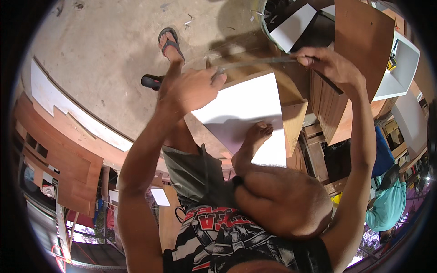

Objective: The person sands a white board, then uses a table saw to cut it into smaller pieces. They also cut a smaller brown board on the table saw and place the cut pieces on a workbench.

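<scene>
A narrow grey strip (259, 62), somewhat blurred, is stretched between my two hands above a white-faced board. Closed around its left end are the fingers of my left hand (193, 88). My right hand (334, 68) pinches the other end, and a dark thin bar (328, 82) shows below that palm. Whether bar and strip are one piece I cannot tell. Beneath them the white board (248, 102) lies tilted, with my bare foot (259, 132) pressing on it. A black handle-like thing (151, 82) shows beside my left wrist, partly hidden.
Stacked brown boards (364, 41) stand at the right, near a white open box (403, 68) with a yellow tool. A round tub (264, 22) with white offcuts is at the top. Long panels (77, 123) lie left. A person in a teal shirt (387, 204) is at lower right.
</scene>
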Tool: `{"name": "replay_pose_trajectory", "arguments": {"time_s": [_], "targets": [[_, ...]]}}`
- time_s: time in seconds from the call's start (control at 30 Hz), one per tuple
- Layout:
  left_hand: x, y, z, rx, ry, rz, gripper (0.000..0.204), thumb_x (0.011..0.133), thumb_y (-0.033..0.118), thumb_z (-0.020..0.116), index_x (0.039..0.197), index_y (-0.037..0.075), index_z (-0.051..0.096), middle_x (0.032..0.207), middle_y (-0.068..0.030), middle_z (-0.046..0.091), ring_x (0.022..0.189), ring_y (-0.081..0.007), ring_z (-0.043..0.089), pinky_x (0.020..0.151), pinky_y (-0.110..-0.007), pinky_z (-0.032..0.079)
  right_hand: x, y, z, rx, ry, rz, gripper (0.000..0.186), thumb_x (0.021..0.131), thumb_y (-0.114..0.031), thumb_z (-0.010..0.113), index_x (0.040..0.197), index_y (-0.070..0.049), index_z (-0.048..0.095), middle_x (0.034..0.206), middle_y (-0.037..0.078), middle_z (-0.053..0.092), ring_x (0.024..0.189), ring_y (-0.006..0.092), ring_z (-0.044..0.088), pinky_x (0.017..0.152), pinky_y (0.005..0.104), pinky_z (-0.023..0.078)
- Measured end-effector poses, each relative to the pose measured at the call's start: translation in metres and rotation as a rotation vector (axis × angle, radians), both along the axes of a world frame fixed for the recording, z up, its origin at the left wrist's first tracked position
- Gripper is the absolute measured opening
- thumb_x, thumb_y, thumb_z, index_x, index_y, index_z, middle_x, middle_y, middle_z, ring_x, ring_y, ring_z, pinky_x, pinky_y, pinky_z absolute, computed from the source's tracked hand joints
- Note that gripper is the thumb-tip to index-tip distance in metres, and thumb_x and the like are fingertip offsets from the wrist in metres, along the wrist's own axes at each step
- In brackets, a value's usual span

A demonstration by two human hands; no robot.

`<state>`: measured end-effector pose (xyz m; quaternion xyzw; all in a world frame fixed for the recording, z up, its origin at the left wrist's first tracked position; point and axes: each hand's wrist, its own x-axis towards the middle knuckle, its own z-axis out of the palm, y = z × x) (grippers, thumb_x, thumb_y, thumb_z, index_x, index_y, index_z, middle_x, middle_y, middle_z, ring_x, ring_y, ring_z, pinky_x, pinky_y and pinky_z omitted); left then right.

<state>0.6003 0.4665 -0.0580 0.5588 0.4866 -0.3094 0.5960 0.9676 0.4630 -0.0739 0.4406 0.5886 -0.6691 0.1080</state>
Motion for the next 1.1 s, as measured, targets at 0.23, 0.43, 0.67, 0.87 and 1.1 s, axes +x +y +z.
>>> {"name": "replay_pose_trajectory", "arguments": {"time_s": [0.23, 0.43, 0.67, 0.87, 1.1], "targets": [[-0.079, 0.004, 0.072, 0.436, -0.489, 0.070, 0.047, 0.083, 0.034, 0.080, 0.120, 0.007, 0.072, 0.116, -0.0175, 0.065, 0.097, -0.0289, 0.064, 0.087, -0.044, 0.050, -0.024, 0.019, -0.037, -0.312, 0.335, -0.024, 0.036, 0.105, -0.031, 0.058, 0.129, -0.007, 0.070, 0.095, 0.005, 0.070, 0.089, 0.0150, 0.058, 0.084, 0.0322, 0.046], [-0.050, -0.043, 0.052, 0.471, -0.844, 0.390, 0.027, 0.074, 0.017, 0.086, 0.080, 0.006, 0.062, 0.092, -0.0077, 0.069, 0.112, -0.0306, 0.067, 0.082, -0.040, 0.053, -0.058, 0.020, -0.065, -0.312, 0.515, -0.016, 0.031, 0.104, -0.028, 0.062, 0.122, -0.005, 0.072, 0.106, 0.007, 0.070, 0.109, 0.0202, 0.062, 0.102, 0.0332, 0.045], [-0.019, -0.072, 0.074, 0.474, -0.696, 0.337, 0.028, 0.076, 0.021, 0.083, 0.073, 0.005, 0.060, 0.084, -0.0138, 0.069, 0.113, -0.0300, 0.068, 0.082, -0.041, 0.056, -0.067, 0.002, -0.078, -0.454, 0.150, 0.054, 0.042, 0.104, -0.042, 0.059, 0.126, -0.008, 0.069, 0.120, 0.006, 0.062, 0.111, 0.0206, 0.059, 0.097, 0.0347, 0.047], [-0.018, -0.079, 0.075, 0.540, -0.745, 0.173, 0.024, 0.079, 0.023, 0.078, 0.080, 0.004, 0.062, 0.088, -0.0162, 0.064, 0.120, -0.0378, 0.064, 0.098, -0.047, 0.055, -0.082, -0.008, -0.083, -0.189, -0.081, 0.313, 0.066, 0.096, -0.068, 0.052, 0.123, -0.011, 0.071, 0.119, 0.013, 0.061, 0.116, 0.0287, 0.059, 0.101, 0.0412, 0.046], [-0.030, -0.088, 0.075, 0.510, -0.710, 0.193, 0.021, 0.078, 0.021, 0.073, 0.086, 0.005, 0.061, 0.081, -0.0152, 0.061, 0.118, -0.0422, 0.064, 0.097, -0.049, 0.056, -0.096, -0.021, -0.092, -0.158, -0.002, 0.303, 0.079, 0.095, -0.077, 0.047, 0.109, -0.002, 0.069, 0.110, 0.020, 0.063, 0.104, 0.0330, 0.060, 0.091, 0.0466, 0.047]]}}
